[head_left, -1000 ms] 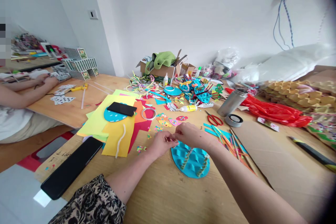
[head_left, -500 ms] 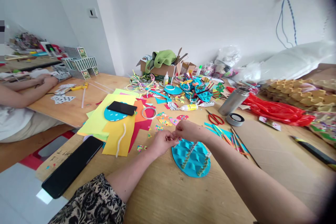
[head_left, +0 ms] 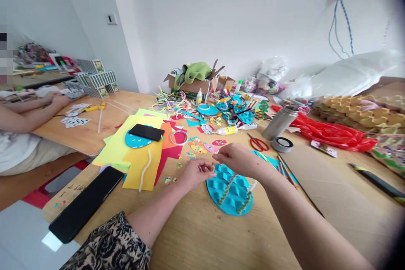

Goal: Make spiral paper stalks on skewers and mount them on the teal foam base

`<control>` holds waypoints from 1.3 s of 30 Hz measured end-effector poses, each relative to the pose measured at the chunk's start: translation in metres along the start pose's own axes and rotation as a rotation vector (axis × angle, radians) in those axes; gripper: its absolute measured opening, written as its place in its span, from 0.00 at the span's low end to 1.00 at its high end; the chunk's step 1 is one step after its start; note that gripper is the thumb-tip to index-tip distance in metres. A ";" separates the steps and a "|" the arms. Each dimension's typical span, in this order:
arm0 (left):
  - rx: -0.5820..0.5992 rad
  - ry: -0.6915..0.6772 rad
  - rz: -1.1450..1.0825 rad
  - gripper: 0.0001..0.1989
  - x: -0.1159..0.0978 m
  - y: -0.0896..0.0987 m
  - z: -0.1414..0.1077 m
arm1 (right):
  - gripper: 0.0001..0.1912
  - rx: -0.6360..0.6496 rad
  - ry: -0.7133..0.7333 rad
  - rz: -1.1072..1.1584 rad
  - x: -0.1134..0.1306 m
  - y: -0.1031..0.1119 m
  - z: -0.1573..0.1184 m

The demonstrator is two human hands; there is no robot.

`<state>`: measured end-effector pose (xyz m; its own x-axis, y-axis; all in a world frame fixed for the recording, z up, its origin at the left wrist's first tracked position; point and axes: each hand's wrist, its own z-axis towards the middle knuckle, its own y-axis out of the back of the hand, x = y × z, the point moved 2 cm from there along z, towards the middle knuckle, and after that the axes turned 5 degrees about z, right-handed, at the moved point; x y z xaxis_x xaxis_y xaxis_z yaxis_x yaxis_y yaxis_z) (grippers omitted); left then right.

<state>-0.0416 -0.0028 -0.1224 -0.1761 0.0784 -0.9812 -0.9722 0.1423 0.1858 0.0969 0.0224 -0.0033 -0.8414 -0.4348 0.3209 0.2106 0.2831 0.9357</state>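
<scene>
My left hand (head_left: 196, 173) is closed in a pinch on something small and brownish that I cannot make out, at the upper left rim of a blue round disc. Right beside it, my right hand (head_left: 237, 159) hangs over the disc's far edge, its fingers curled together; whatever they hold is hidden. The blue disc (head_left: 213, 187) lies on the table with raised, pointed bumps. Two wavy greenish-brown strips (head_left: 227, 190) run across it. Small decorated paper cutouts (head_left: 198, 147) lie just beyond my hands.
Red scissors (head_left: 259, 143), a roll of tape (head_left: 282, 144), a steel flask (head_left: 281, 123) and cardboard (head_left: 319, 177) lie to the right. Left are coloured papers (head_left: 117, 145) and two phones (head_left: 146, 132). Craft scraps (head_left: 236, 107) fill the back. Another person's arms (head_left: 41, 105) rest at the far left.
My right hand has drawn slightly away from my left hand and tilted, opening a small gap between their fingertips. The camera view shifted slightly. The disc stays in place.
</scene>
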 end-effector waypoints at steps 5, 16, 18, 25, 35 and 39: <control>0.030 -0.010 -0.006 0.12 0.000 0.001 0.000 | 0.21 -0.136 -0.003 0.146 -0.008 0.012 -0.018; 0.023 -0.054 -0.035 0.14 0.002 0.001 -0.001 | 0.23 -0.369 -0.040 0.336 -0.031 0.036 -0.063; 0.019 -0.062 -0.047 0.12 0.002 0.000 -0.001 | 0.24 -0.371 -0.047 0.374 -0.036 0.034 -0.066; 0.005 -0.079 -0.044 0.12 0.002 0.001 -0.001 | 0.25 -0.364 -0.073 0.455 -0.048 0.029 -0.071; -0.075 -0.089 -0.041 0.23 -0.009 0.014 -0.007 | 0.24 -0.511 -0.147 0.511 -0.071 0.039 -0.094; -0.101 -0.064 -0.060 0.30 -0.008 0.013 -0.009 | 0.25 -0.532 -0.179 0.485 -0.078 0.040 -0.099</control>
<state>-0.0537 -0.0103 -0.1122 -0.1102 0.1364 -0.9845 -0.9918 0.0489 0.1178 0.2203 -0.0169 0.0233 -0.6512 -0.2078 0.7299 0.7537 -0.0643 0.6541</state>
